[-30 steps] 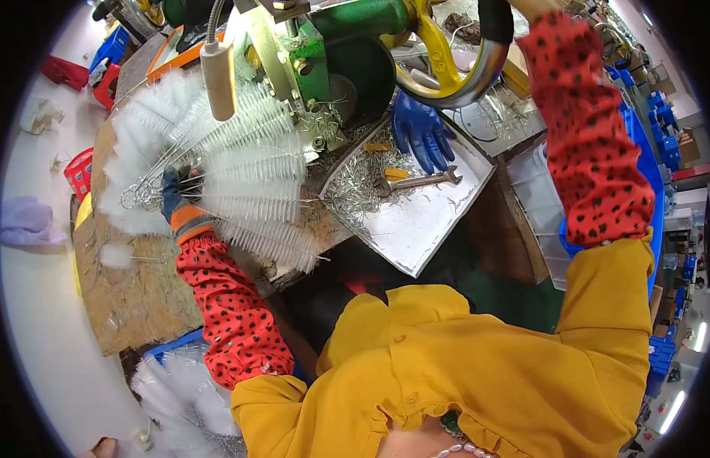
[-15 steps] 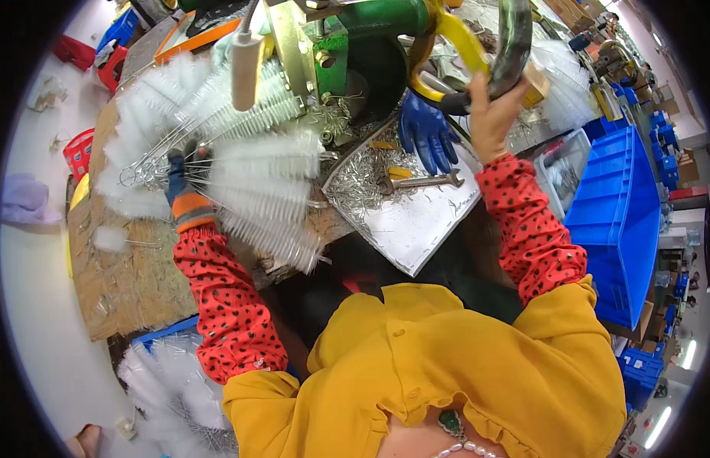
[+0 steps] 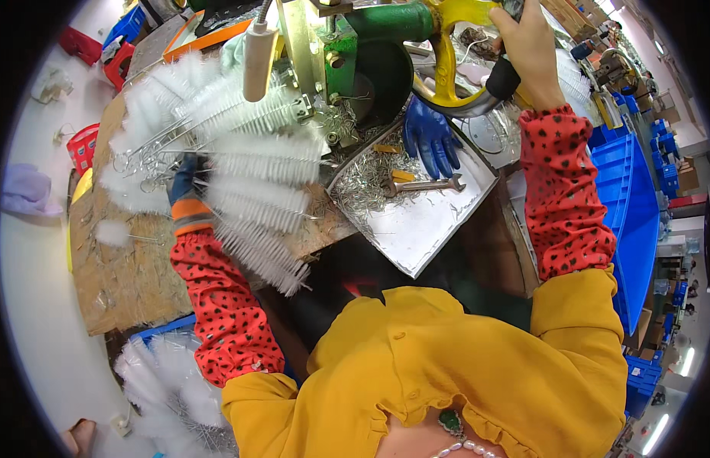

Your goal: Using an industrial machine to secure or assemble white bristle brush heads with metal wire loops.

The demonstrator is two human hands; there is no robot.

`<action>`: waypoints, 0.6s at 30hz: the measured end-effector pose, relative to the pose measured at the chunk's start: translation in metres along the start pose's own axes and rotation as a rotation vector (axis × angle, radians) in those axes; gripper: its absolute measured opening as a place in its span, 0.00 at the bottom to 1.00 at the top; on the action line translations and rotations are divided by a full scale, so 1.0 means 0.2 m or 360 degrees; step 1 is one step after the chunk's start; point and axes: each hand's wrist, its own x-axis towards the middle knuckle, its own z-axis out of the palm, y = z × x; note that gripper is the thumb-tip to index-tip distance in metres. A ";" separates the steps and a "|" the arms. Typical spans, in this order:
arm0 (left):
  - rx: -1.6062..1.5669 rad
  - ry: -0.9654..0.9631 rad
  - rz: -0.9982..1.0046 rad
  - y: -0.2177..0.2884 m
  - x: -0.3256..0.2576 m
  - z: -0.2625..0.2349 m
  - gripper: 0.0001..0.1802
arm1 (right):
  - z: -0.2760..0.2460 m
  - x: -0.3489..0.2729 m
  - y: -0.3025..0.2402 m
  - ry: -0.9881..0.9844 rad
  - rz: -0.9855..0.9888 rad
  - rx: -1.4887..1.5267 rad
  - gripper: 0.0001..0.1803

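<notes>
My left hand (image 3: 188, 177), in a blue and orange glove, is closed around the wire stems of several white bristle brushes (image 3: 267, 159). Their bristled ends fan out to the right, toward the foot of a green press (image 3: 389, 21). At the upper right, my bare right hand (image 3: 529, 57) grips the rim of the press's yellow handwheel (image 3: 445, 72), just above a black knob (image 3: 502, 79). More white brushes (image 3: 152, 103) lie on the wooden bench behind and left of my left hand. Part of the handwheel rim is hidden by my right fingers.
A white tray (image 3: 404, 240) with metal scraps (image 3: 366, 179) and a wrench (image 3: 427, 185) sits before the press. A blue glove (image 3: 430, 141) lies over its far edge. A white lamp (image 3: 259, 61) hangs near the brushes. Blue bins (image 3: 633, 221) stand at right; brushes (image 3: 168, 382) fill a lower-left crate.
The handwheel has turned, and my right hand has moved right and upward with its rim. The lowest brushes in my left hand have swung down toward me.
</notes>
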 end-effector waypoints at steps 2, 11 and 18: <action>-0.0197 -0.0305 0.0163 -0.01 -0.01 -0.01 0.22 | 0.02 -0.02 -0.01 0.0001 0.0021 0.0079 0.16; 0.0402 -0.0186 0.0014 0.07 -0.17 0.35 0.16 | 0.29 -0.59 0.35 0.0549 0.0360 0.0622 0.23; 0.0341 0.0076 -0.0134 0.17 -0.03 0.17 0.15 | 0.27 -0.55 0.24 0.0345 0.0502 0.0694 0.26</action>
